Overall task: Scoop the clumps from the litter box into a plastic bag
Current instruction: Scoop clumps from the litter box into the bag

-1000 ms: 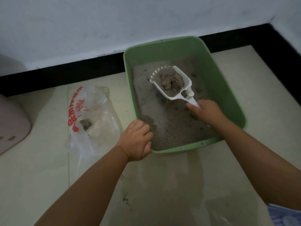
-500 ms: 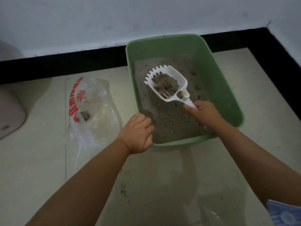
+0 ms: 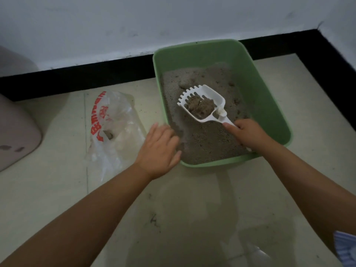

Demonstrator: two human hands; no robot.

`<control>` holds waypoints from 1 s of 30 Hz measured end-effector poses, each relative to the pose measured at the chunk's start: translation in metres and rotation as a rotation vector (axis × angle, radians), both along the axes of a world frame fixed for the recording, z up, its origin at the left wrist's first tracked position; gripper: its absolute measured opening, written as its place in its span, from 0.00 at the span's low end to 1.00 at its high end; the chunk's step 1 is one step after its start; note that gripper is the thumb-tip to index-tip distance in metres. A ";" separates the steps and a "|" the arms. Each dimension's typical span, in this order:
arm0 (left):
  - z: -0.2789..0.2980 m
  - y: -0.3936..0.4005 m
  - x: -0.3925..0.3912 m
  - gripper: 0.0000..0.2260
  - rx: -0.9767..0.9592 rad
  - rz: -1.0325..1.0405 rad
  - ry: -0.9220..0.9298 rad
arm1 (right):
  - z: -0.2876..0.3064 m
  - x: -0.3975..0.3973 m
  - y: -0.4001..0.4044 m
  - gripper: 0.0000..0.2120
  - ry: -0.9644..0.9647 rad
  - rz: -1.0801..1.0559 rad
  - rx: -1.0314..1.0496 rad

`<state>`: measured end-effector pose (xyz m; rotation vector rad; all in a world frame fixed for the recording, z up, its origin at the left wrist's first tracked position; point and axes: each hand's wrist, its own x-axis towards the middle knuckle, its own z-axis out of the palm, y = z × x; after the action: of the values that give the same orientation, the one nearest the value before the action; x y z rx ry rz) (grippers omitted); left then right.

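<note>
We have a brown clump (image 3: 201, 107) sitting in the white scoop (image 3: 202, 104). The scoop is up over the grey litter (image 3: 204, 139), just past our right hand (image 3: 248, 134). Our right hand has its fingers curled tight round the scoop's handle, over the near part of the green litter box (image 3: 269, 105).

Now we need to carry the clump to the plastic bag (image 3: 113, 128). The bag lies flat on the floor (image 3: 57, 189), on the far side of our left hand (image 3: 159, 150) from the box. It looks like it has a little clump in it already.

Our left hand holds nothing. Its fingers are stretched out and loose, right by the near corner of the box. We cannot tell if it touches the rim.

To do this well, we keep the scoop flat so the clump does not roll off the toothy front edge. We give it a small shake first, while it is over the box, so loose bits fall back in. Then we move slowly across the rim.

The bag looks flat and floppy, so our left hand should lift its mouth open first. Then we tip the scoop low inside it, so nothing lands on the floor.

More small lumps show in the litter beyond the scoop, so we are likely not done.
</note>
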<state>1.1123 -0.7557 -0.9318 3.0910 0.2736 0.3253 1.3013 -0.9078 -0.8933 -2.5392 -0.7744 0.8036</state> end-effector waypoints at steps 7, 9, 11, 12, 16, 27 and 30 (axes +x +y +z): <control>0.030 0.045 -0.067 0.28 -0.178 0.751 0.210 | 0.027 -0.029 0.036 0.22 -0.022 0.117 0.011; 0.030 0.047 -0.081 0.30 -0.266 0.842 0.199 | 0.032 -0.039 0.051 0.22 -0.015 0.166 0.031; 0.035 0.051 -0.084 0.30 -0.455 0.985 0.128 | 0.035 -0.052 0.066 0.22 -0.024 0.242 0.026; 0.038 0.055 -0.085 0.28 -0.540 1.052 0.092 | 0.035 -0.059 0.075 0.22 -0.036 0.286 0.002; 0.039 0.070 -0.095 0.16 -0.643 1.190 0.003 | 0.032 -0.093 0.107 0.23 -0.120 0.480 -0.174; 0.029 0.084 -0.113 0.13 -0.604 1.150 -0.017 | 0.022 -0.163 0.134 0.10 -0.518 0.760 -0.208; 0.027 0.086 -0.109 0.13 -0.594 1.155 0.000 | 0.030 -0.154 0.127 0.06 -0.728 0.694 -0.106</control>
<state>1.0031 -0.6698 -0.9044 2.0364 1.7398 0.1782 1.1475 -0.7807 -0.8632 -2.6583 -1.9444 0.0325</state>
